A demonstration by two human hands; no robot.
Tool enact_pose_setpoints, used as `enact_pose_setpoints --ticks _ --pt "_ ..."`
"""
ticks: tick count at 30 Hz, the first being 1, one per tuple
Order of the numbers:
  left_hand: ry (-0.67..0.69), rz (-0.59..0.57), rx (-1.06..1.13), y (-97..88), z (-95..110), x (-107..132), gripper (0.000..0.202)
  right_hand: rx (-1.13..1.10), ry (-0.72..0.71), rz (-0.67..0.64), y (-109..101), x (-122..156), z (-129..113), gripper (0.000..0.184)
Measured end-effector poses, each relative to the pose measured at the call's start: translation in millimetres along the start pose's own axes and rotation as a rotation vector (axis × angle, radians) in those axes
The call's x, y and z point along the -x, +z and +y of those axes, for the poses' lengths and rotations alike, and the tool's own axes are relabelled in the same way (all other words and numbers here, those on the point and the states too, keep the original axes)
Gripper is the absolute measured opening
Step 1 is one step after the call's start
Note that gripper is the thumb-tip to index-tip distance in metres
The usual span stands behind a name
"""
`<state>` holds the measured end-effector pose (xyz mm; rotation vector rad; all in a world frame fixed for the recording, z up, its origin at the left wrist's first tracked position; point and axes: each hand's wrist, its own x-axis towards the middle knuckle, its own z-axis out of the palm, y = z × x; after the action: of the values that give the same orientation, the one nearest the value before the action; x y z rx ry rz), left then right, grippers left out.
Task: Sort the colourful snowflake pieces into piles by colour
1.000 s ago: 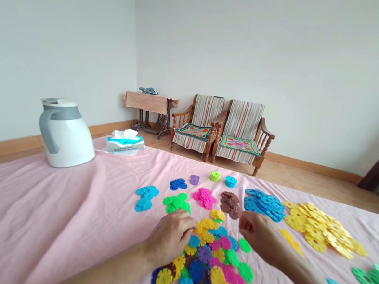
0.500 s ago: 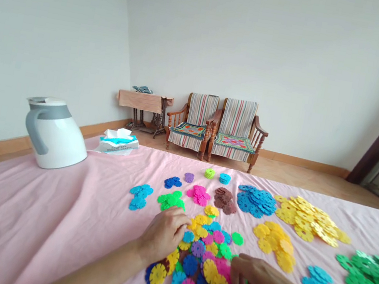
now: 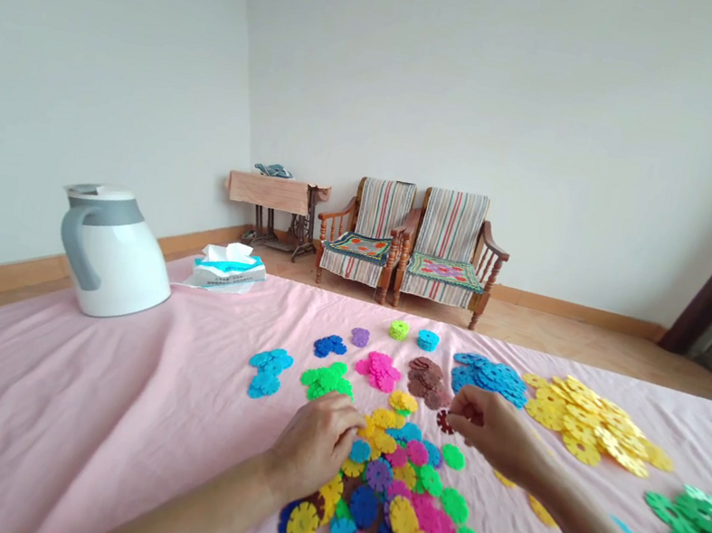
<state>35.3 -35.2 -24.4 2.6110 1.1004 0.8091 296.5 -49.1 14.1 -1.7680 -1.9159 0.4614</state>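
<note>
Jug: a white plastic jug with a grey handle [image 3: 113, 256] stands far left of the mixed pile of coloured plastic snowflake discs [image 3: 401, 518], well apart from it. I see no hazard there.
Left hand: the left hand [image 3: 314, 445] lies knuckles up on the left edge of the mixed pile with its fingers curled under. I cannot tell whether they pinch a disc.
Left-hand risk: by my judgement, a drag of that palm could sweep loose discs toward the small green heap of discs [image 3: 328, 379] just behind the mixed pile's left edge and muddle the colours.
Held disc: a dark brown toothed plastic disc [image 3: 444, 422] hangs in the air just past the far edge of the mixed pile.
Right hand: the right hand [image 3: 494, 426] is closed on that disc, fingertips pinching its rim, behind and right of the mixed pile and near the brown heap of discs [image 3: 429, 380].
Grip risk: the hold is on a thin edge. A slip would likely drop the disc back among the mixed pile, where it is hard to spot.
Forearm risk: the right forearm passes low over loose yellow discs [image 3: 539, 510] right of the mixed pile and could scatter them.
</note>
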Motion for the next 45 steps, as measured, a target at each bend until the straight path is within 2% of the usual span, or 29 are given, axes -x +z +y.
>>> enact_pose_setpoints --ticks 3,8,14,18,22,23,27,29,31,34,38,43,45 --pt "-0.003 0.006 0.003 -0.1 -0.4 1.2 0.025 0.009 0.087 0.160 9.8 -33.2 8.3 0.010" --pt "-0.007 -0.010 -0.010 -1.1 0.3 1.0 0.025 0.032 0.203 0.286 23.3 -74.3 21.4 0.014" --pt "-0.019 -0.015 -0.014 -0.9 0.5 1.0 0.025 0.030 0.253 0.313 31.3 -88.0 24.7 0.016" --pt "-0.018 -0.018 -0.002 0.6 -1.3 1.8 0.026 0.042 0.211 0.294 27.1 -72.7 18.7 0.015" --pt "-0.021 -0.009 0.021 -0.7 -0.6 1.0 0.029 0.028 0.091 0.224 28.3 -31.4 0.1 0.015" --pt "-0.022 -0.002 0.032 -2.0 0.7 0.8 0.030 0.020 0.049 0.197 29.5 -16.9 -7.6 0.016" --pt "0.036 -0.037 0.113 -9.0 8.7 0.7 0.030 -0.062 -0.274 0.004 33.7 43.3 -44.7 0.022" --pt "0.090 -0.083 0.149 -12.0 12.4 1.2 0.026 -0.039 -0.387 -0.096 35.7 64.1 -59.7 0.032" --pt "0.117 -0.112 0.164 -14.1 13.9 1.6 0.023 0.007 -0.436 -0.162 38.2 74.5 -67.0 0.039" --pt "0.102 -0.131 0.153 -15.8 11.5 1.2 0.021 0.044 -0.405 -0.161 41.5 76.4 -63.2 0.033" --pt "0.052 -0.134 0.103 -16.6 4.1 0.7 0.025 0.047 -0.301 -0.053 42.7 73.0 -45.9 0.015" --pt "0.042 -0.116 0.073 -18.4 3.2 1.6 0.030 -0.004 -0.215 0.089 45.1 68.5 -25.8 0.010" --pt "0.053 -0.097 0.077 -20.6 6.5 2.2 0.029 -0.063 -0.158 0.155 46.8 65.2 -18.2 0.013"
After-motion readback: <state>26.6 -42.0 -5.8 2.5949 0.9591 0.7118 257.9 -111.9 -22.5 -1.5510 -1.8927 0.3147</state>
